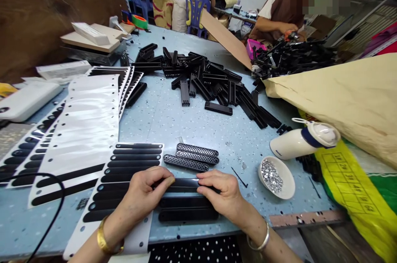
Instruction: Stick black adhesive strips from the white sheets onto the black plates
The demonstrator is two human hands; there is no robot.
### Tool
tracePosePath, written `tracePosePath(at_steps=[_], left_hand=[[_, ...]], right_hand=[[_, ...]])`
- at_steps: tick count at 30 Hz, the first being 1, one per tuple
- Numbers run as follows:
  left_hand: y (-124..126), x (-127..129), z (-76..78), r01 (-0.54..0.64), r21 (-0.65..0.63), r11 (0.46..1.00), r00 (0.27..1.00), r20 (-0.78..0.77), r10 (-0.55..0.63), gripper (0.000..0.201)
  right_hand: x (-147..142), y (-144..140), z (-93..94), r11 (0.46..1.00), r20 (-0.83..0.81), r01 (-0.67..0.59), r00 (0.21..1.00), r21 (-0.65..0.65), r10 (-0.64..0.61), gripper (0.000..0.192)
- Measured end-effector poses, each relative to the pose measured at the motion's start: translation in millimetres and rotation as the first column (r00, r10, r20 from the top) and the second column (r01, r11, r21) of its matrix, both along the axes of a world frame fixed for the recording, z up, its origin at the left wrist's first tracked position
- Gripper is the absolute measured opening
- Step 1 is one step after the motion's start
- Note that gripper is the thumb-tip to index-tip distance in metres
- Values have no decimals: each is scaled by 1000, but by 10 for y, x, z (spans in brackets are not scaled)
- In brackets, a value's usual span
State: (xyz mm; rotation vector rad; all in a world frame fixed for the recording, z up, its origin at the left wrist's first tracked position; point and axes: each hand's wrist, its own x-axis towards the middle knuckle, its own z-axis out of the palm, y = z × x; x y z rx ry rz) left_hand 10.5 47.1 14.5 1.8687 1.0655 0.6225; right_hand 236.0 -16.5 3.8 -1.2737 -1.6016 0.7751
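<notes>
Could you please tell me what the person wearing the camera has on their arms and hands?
Both forearms are bare, with no sleeves or gloves in view. The left hand has a gold bangle at its wrist, and the right hand has a thin silver bangle. No rings are visible.

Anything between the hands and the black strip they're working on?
Nothing visible. The left hand and right hand already pinch the two ends of the black strip, with two finished strips lying just below it.

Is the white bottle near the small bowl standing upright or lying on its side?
Lying on its side: the white bottle rests lengthwise on the table, cap end pointing right, behind the small bowl.
</notes>
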Motion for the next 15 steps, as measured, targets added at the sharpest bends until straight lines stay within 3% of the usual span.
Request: tracePosePath(at_steps=[3, 6, 10, 15], left_hand=[[13, 1, 14, 10, 6, 1000, 1000, 0, -10, 24], [24, -7, 19, 12, 24, 1000, 1000, -3, -12, 23], [32, -25, -18, 15, 63, 998, 1000, -9, -14, 22], [37, -34, -53, 27, 119, 993, 999, -38, -23, 22]], right_hand=[[108, -35, 51, 999, 29, 22, 999, 29, -23, 19], [276, -102, 102, 992, 28, 124, 992, 29, -125, 16], [418, -183, 87, 969, 32, 238, 971, -60, -237, 15], [365, -174, 14, 962, -77, 168, 979, -216, -188, 21]])
